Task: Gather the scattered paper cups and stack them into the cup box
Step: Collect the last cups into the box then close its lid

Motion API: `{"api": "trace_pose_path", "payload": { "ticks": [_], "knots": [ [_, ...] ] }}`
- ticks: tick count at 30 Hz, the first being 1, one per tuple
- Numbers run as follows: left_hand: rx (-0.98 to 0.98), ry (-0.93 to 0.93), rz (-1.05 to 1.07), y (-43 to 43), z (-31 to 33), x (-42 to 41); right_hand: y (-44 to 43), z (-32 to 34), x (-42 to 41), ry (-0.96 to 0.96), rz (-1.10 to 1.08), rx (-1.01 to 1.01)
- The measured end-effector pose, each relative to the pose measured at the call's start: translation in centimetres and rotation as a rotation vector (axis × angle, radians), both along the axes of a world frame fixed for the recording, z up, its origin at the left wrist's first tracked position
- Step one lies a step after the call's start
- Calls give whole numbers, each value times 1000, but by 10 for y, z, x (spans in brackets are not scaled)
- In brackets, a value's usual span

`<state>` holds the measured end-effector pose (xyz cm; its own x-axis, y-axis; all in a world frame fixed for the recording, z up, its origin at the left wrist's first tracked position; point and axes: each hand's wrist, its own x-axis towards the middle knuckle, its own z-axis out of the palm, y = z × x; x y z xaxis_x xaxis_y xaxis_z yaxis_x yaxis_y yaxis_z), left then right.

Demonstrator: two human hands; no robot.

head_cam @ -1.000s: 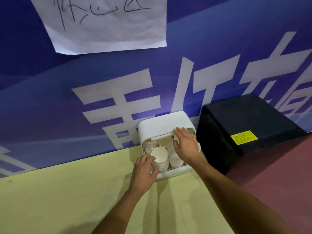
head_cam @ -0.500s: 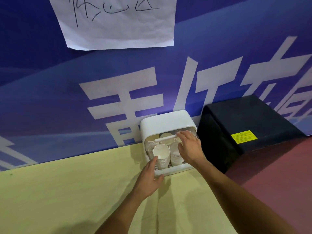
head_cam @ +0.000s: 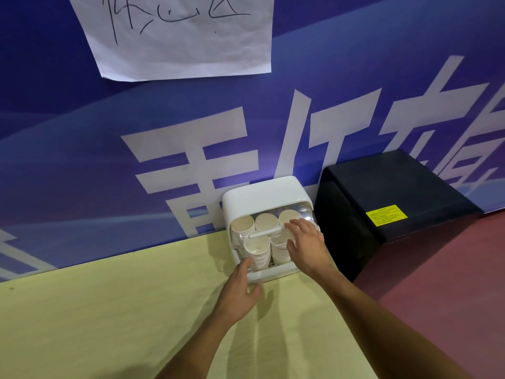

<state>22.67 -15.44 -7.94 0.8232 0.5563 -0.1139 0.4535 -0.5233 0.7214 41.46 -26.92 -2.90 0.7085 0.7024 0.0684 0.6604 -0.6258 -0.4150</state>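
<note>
My left hand [head_cam: 240, 291] lies flat against the cup box [head_cam: 262, 192] base, right hand [head_cam: 306, 244] spread open on the lid [head_cam: 304, 212]; closing could snag the tall front cups [head_cam: 257, 250].

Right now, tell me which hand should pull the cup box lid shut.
Right. The right hand lies with fingers over the lid's white handle bar, above the paper cups. The left hand rests low against the front base of the cup box, away from the bar, likely better for steadying.

White cup box [head_cam: 262, 192], yellow-green table [head_cam: 109, 310]
</note>
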Motion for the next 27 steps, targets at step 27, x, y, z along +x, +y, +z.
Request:
{"api": "trace_pose_path", "payload": {
  "ticks": [27],
  "knots": [
    [-10, 2, 115, 9, 7, 9, 1, -15, -2, 104, -131, -109]
  ]
}}
